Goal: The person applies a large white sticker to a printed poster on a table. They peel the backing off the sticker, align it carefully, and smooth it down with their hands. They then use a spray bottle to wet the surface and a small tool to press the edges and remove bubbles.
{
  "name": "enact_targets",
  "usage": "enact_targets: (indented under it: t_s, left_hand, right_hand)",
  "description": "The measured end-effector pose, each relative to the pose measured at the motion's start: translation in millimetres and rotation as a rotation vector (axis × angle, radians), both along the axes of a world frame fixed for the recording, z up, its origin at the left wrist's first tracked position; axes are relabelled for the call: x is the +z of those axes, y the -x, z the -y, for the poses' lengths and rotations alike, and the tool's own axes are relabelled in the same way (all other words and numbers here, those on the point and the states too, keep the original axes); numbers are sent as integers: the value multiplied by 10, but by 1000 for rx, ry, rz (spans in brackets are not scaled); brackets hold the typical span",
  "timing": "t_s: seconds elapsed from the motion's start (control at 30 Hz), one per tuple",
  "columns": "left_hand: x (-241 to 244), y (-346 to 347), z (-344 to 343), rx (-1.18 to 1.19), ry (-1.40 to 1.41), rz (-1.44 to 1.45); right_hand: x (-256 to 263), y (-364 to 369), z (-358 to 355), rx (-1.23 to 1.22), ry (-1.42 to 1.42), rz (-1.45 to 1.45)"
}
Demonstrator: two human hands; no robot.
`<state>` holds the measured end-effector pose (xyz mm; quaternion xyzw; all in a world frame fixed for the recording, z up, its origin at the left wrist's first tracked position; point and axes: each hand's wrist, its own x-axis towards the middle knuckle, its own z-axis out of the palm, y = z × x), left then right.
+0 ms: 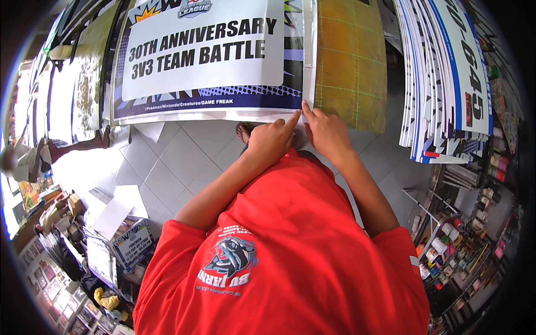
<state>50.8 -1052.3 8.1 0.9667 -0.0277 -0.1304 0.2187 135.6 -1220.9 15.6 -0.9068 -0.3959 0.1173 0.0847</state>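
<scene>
A large printed poster sheet [209, 90] with a white panel and purple borders lies on a table before me. Both hands meet at its lower right corner. My left hand [272, 136] rests there with its index finger extended towards the corner. Close beside it, my right hand [326, 127] has its index finger on the white margin just right of the printed edge. Whether either hand pinches the sheet's edge cannot be told. A worn yellow-brown cutting mat [351, 63] with green grid lines shows to the right of the sheet.
A thick stack of printed boards [444, 83] stands at the right. Below it are a metal frame [435, 222] and many small containers. Papers and a printed sign [133, 245] lie at the lower left. Another person's arm [79, 146] shows at the far left. Grey floor tiles [180, 155] lie below.
</scene>
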Motion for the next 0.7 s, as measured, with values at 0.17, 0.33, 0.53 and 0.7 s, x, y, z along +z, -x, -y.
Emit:
enact_targets:
  t_s: [0.17,0.33,0.53,0.7]
  left_hand:
    - [-84,52,85,53,7,49]
    - [-80,80,116,77,13,61]
    - [-128,87,132,85,11,87]
    - [-159,97,134,92,6,93]
  right_hand:
    - [-140,-6,100,93,-26,105]
    - [-153,-61,160,186,-1,173]
    - [-101,-111,173,211,-6,127]
    - [-107,-117,175,214,-4,126]
